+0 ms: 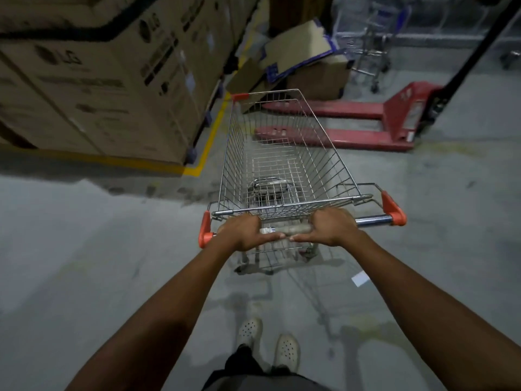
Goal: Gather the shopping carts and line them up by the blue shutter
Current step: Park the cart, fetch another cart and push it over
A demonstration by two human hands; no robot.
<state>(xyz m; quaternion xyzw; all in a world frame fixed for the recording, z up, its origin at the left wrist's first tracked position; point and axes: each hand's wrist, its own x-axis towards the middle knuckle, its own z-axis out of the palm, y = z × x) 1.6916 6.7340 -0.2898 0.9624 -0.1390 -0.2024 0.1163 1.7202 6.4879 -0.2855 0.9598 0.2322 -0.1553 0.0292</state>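
Note:
A silver wire shopping cart (284, 153) with orange corner caps stands on the grey concrete floor straight in front of me, its basket empty. Both hands grip its handle bar (372, 220). My left hand (245, 231) holds the bar left of centre and my right hand (332, 225) holds it right of centre, thumbs almost meeting underneath. At the far upper right stand more carts (369, 43), blurred, beside a pale wall. I cannot make out a blue shutter.
Tall LG cardboard boxes (93, 80) fill the left, bounded by a yellow floor line (210, 139). A red pallet jack (366, 125) lies ahead right, its forks pointing left. Loose flattened cartons (298, 49) pile behind it. My white shoes (267, 345) are below.

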